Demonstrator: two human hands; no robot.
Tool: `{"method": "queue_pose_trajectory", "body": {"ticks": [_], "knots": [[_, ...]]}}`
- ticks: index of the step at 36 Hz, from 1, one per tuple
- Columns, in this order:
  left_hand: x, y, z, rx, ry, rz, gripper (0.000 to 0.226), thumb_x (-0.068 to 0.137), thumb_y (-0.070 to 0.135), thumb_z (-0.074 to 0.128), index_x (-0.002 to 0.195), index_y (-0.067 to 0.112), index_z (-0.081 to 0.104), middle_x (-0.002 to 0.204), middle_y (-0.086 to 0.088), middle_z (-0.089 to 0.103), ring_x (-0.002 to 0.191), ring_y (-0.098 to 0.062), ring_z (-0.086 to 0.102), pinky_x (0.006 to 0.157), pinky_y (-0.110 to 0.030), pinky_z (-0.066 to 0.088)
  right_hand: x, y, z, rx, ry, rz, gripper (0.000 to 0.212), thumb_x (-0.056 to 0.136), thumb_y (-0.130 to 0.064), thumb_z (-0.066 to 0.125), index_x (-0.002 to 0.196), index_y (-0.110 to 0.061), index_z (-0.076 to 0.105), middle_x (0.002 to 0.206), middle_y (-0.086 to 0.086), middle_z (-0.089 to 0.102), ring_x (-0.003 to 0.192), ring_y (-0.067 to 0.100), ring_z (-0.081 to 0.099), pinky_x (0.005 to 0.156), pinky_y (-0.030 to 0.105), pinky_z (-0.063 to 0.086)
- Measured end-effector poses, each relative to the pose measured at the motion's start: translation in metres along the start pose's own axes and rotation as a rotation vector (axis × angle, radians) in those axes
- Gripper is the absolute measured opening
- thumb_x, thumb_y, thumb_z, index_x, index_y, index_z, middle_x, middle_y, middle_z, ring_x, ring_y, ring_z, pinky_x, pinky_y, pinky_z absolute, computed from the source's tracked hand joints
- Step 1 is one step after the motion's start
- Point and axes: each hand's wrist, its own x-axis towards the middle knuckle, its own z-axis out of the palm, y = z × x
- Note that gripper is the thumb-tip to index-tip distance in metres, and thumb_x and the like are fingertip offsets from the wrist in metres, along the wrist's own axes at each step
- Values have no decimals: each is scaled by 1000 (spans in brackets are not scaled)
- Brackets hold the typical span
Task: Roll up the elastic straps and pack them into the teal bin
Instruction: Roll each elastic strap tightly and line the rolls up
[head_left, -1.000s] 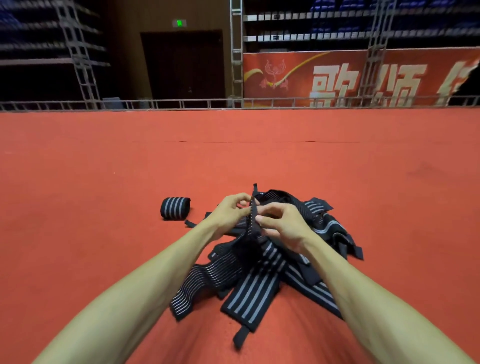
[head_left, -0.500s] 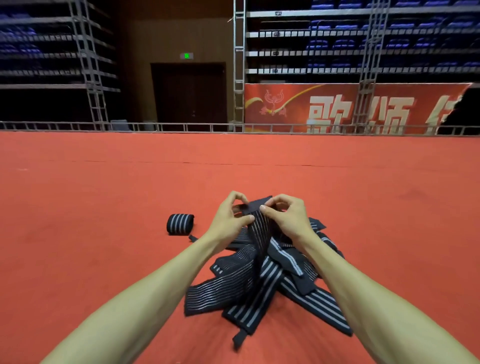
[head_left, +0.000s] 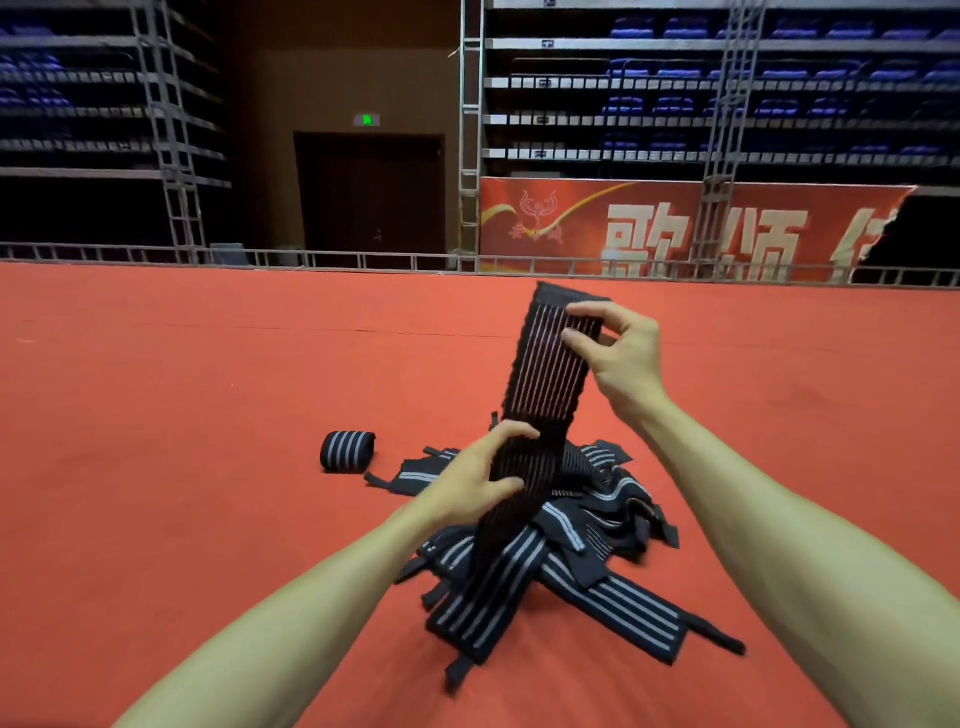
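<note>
Off to the left on the red floor (head_left: 156, 415) lies one rolled strap (head_left: 347, 451). The left hand (head_left: 475, 480) grips the lifted strap (head_left: 550, 364) low down, fingers curled round it; the right hand (head_left: 621, 353) pinches its top end. Best pull it taut and flat, then roll tightly from the top, clear of the pile (head_left: 597, 545). No teal bin shows.

Only the person's arms and hands show. The left forearm (head_left: 291, 623) and right forearm (head_left: 779, 545) are bare along all their visible length, long and lean. The left hand (head_left: 467, 480) and right hand (head_left: 618, 353) are bare too.
</note>
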Motion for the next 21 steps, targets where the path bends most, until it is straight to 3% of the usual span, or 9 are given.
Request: {"method": "queue_pose_trajectory", "body": {"ticks": [2, 4, 6, 8, 11, 13, 17, 19, 21], "knots": [[-9, -8, 17, -70, -4, -73, 60, 87, -5, 59, 131, 33, 45, 105, 16, 60, 91, -2, 58, 93, -29, 48, 7, 0, -13, -16, 40, 3, 28, 81, 0, 76, 97, -23, 72, 94, -12, 71, 83, 2, 67, 79, 26, 57], [-18, -17, 33, -95, -19, -131, 64, 88, -5, 59, 132, 38, 42, 108, -2, 64, 91, -6, 58, 95, -34, 51, 11, 4, -26, -49, 73, 2, 28, 81, -3, 77, 99, -23, 72, 95, -11, 70, 85, 2, 66, 81, 26, 57], [-24, -30, 48, -51, -50, -152, 67, 87, 2, 62, 131, 47, 40, 94, -14, 60, 79, -7, 53, 84, -34, 53, 11, 10, -40, -92, 101, 6, 28, 81, -4, 78, 102, -22, 72, 95, -10, 69, 83, -7, 63, 81, 22, 56], [-26, -38, 63, -19, -74, -174, 68, 83, 8, 64, 128, 54, 40, 82, -15, 54, 70, -8, 46, 75, -33, 49, 11, 15, -54, -136, 133, 4, 27, 81, -5, 77, 105, -18, 72, 96, -8, 69, 79, -16, 60, 79, 15, 53], [-19, -30, 83, -81, -100, -186, 61, 78, 12, 65, 125, 46, 47, 80, -13, 53, 72, -14, 45, 72, -33, 44, 11, 24, -74, -195, 180, 3, 26, 82, -5, 76, 107, -12, 73, 98, -4, 69, 78, -19, 59, 77, 8, 48], [-13, -23, 99, -105, -152, -187, 54, 84, 3, 66, 124, 34, 50, 80, -3, 54, 72, -14, 46, 68, -28, 43, 9, 33, -86, -230, 178, 35, 27, 82, -7, 77, 107, -15, 73, 99, -6, 69, 82, -13, 61, 83, 16, 51], [-6, -25, 130, 47, -364, -168, 49, 87, 8, 68, 131, 23, 50, 97, -13, 60, 73, -14, 55, 67, -24, 50, -8, 66, -103, -335, 69, 93, 31, 81, -9, 79, 108, -23, 73, 102, -6, 71, 99, 12, 66, 96, 40, 52], [1, -31, 136, 202, -458, -130, 48, 88, 13, 68, 133, 20, 51, 99, -12, 62, 85, -20, 59, 77, -27, 49, -20, 84, -109, -360, 34, 124, 31, 80, -9, 79, 108, -22, 73, 103, -5, 71, 101, 17, 67, 96, 45, 52], [11, -30, 133, 291, -446, -102, 38, 90, 17, 68, 127, 14, 58, 101, -13, 63, 95, -25, 58, 81, -28, 42, -32, 102, -114, -355, 25, 162, 31, 80, -8, 80, 108, -21, 73, 104, -3, 72, 100, 18, 68, 95, 47, 53]]}}
